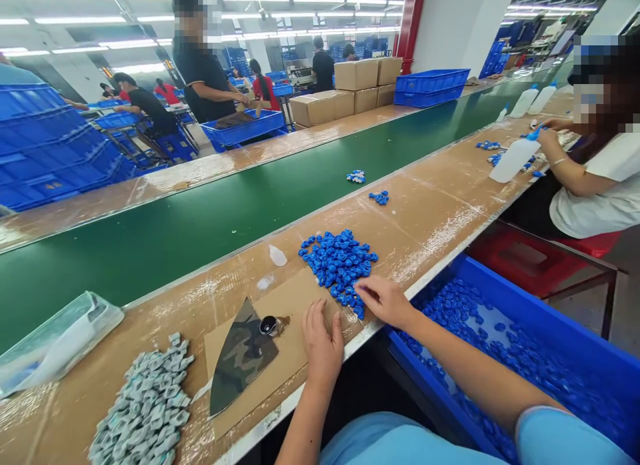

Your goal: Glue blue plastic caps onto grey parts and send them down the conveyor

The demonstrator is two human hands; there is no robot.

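Observation:
My left hand (323, 338) rests on the right part of a cardboard sheet (295, 305), fingers apart, holding nothing. Its fingertips point toward a pile of small blue pieces (337, 258). My right hand (383, 298) is at the pile's near right edge, thumb and fingers pinched together; whatever is between them is too small to make out. A small dark round cup (269, 325) stands on the cardboard left of my left hand, beside a flat camouflage-patterned piece (240, 358). Farther left lies a heap of small grey-green pieces (145, 405).
A blue bin (550, 318) of blue pieces is below the table edge at right. A green belt (200, 218) runs behind the table. A clear plastic bag (65, 345) lies at left. A person in white sits at right near a white bottle (513, 161).

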